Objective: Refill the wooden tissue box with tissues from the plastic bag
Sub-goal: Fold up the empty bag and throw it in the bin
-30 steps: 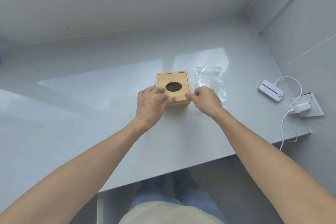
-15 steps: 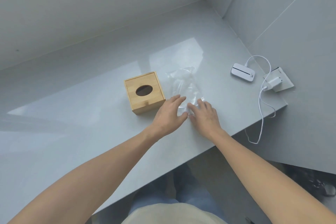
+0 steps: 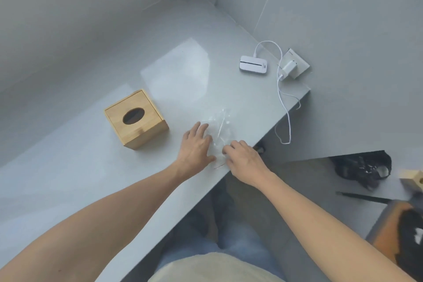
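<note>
The bag (image 3: 220, 129) lay flat on the desk (image 3: 91, 167) near its front edge. The left hand (image 3: 197, 146) pressed it, fingers spread; the right hand (image 3: 243, 159) pinched its near edge. The box (image 3: 135, 118) stood apart, leftward.

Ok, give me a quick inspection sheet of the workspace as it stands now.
Surface: grey countertop, glossy, bare around the items.
Job's things: wooden tissue box, lid on, oval opening dark; clear plastic bag lying flat near the front edge.
Clutter: white device.
Hands: left hand flat on the bag; right hand with fingers curled at the bag's near end.
Cables: white cable from charger, hanging over the edge.
Surroundings: grey walls; dark items on floor.
</note>
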